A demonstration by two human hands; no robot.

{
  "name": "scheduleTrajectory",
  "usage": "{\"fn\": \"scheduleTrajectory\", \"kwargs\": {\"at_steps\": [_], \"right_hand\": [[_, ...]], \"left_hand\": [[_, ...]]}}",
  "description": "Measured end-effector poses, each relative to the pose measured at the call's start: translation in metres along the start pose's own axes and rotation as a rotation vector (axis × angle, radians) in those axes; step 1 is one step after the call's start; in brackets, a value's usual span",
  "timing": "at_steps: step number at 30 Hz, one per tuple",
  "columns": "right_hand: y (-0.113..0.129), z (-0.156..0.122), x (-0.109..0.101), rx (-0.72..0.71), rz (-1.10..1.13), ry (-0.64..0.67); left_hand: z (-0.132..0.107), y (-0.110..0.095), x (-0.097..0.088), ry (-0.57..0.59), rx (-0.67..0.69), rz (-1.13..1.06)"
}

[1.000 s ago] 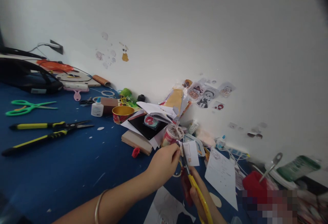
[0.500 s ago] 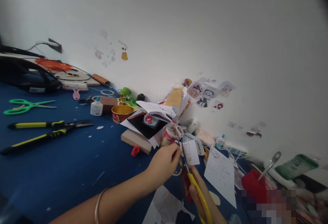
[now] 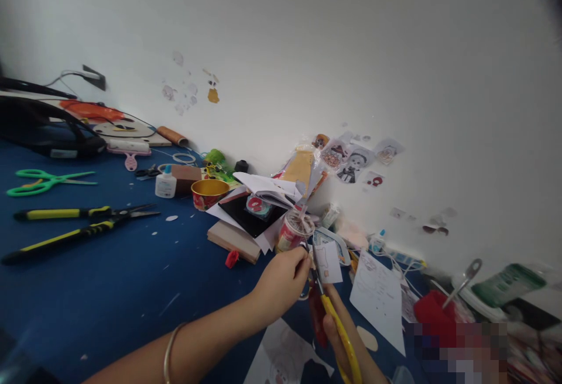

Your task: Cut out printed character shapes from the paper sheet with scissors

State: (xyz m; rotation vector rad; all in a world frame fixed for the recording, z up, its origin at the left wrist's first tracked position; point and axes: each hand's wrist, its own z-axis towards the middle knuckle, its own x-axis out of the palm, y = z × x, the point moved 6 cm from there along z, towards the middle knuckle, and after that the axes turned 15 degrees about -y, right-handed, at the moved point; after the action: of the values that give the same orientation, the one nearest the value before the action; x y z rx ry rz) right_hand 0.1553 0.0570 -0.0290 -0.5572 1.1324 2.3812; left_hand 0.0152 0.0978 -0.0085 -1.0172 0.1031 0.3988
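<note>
My left hand [image 3: 287, 276] is closed in a pinch beside the scissor blades. A small pale piece shows at its fingertips, too small to make out. My right hand [image 3: 336, 319] wraps round large scissors [image 3: 346, 343] with yellow and red handles; their dark metal blades point away from me and stand slightly apart next to my left fingertips. Just right of the blades is a white card [image 3: 332, 264] with a line drawing; whether it is held or lies on the table cannot be told. Below my hands lies a printed sheet [image 3: 281, 352], partly hidden.
Green scissors [image 3: 44, 182] and yellow-black long-nose pliers [image 3: 65, 215] lie left on the blue table [image 3: 109, 314]. A glue bottle [image 3: 165, 185], a gold-lined tin [image 3: 209, 196], stacked papers and a red cup [image 3: 292, 232] stand ahead. A drawn sheet [image 3: 380, 299] lies right, before a red container [image 3: 434, 314].
The scissors and my right hand have shifted very slightly, with the handles a little further left. My left hand stays in nearly the same place.
</note>
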Motion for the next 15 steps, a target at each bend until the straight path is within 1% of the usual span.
{"fn": "scheduleTrajectory", "kwargs": {"at_steps": [15], "right_hand": [[0.0,0.0,-0.0003,-0.003,-0.028,-0.013]], "left_hand": [[-0.0002,0.0026,0.0012,-0.03,-0.053,-0.092]]}}
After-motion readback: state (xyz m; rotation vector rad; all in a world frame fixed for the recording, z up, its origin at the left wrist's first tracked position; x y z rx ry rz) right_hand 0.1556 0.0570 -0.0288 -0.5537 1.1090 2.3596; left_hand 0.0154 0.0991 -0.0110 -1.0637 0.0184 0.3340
